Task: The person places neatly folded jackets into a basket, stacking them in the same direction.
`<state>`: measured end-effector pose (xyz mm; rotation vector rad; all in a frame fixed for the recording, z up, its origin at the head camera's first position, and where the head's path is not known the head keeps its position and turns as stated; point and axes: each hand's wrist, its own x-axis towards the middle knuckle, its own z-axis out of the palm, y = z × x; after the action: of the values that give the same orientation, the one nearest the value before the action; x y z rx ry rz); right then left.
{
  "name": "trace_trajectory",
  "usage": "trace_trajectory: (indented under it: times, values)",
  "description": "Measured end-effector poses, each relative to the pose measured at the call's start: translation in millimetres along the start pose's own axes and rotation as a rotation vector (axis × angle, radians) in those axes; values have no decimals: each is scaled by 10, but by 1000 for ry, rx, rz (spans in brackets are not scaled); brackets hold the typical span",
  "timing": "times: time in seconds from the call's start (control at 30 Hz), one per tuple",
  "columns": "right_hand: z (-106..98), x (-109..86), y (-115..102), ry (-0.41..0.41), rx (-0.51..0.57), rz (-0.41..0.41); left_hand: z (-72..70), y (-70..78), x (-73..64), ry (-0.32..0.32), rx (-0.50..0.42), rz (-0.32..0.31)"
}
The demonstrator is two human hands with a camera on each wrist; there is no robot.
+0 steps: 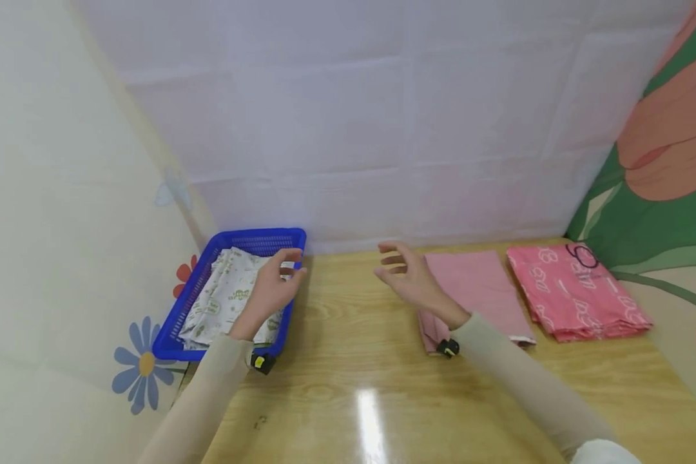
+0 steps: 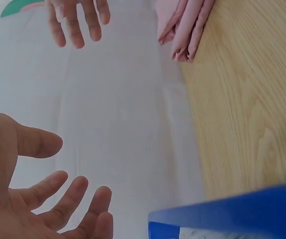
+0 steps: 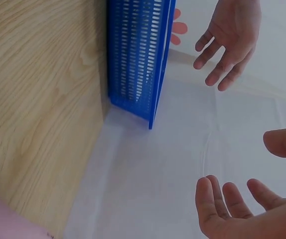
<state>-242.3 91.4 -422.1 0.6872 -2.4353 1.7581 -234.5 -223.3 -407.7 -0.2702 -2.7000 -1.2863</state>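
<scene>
My left hand hovers over the right side of a blue plastic basket, its fingers loosely bent and apart from the thumb, with nothing in it. Inside the basket lies a folded white cloth with green prints. Facing it, my right hand is held in the air at the left edge of a folded plain pink cloth, fingers relaxed and holding nothing. In the left wrist view both palms turn toward each other, and the layered edge of the pink cloth shows at the top.
A folded bright pink cloth with white prints and a dark looped mark lies at the right of the wooden table. A white sheet hangs behind the table. Printed flower panels stand at both sides.
</scene>
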Motion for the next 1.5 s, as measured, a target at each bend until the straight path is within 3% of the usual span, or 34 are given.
trace_trajectory:
  times: [0.33,0.63,0.93,1.17,1.5]
  values:
    - [-316,-55,70,30,-29,41,235,216,112,-40,-81,58]
    - [-607,-116,198,92,-72,32,478,432,213,-18,-99,94]
    - [-886,-210,319,139,-90,54,712,506,266,-40,-134,99]
    - [-1041,-353,439,174,-146,146,888,558,217,-77,-178,98]
    - [-1268,-492,562,215,-145,138,1191,553,203,-77,-225,58]
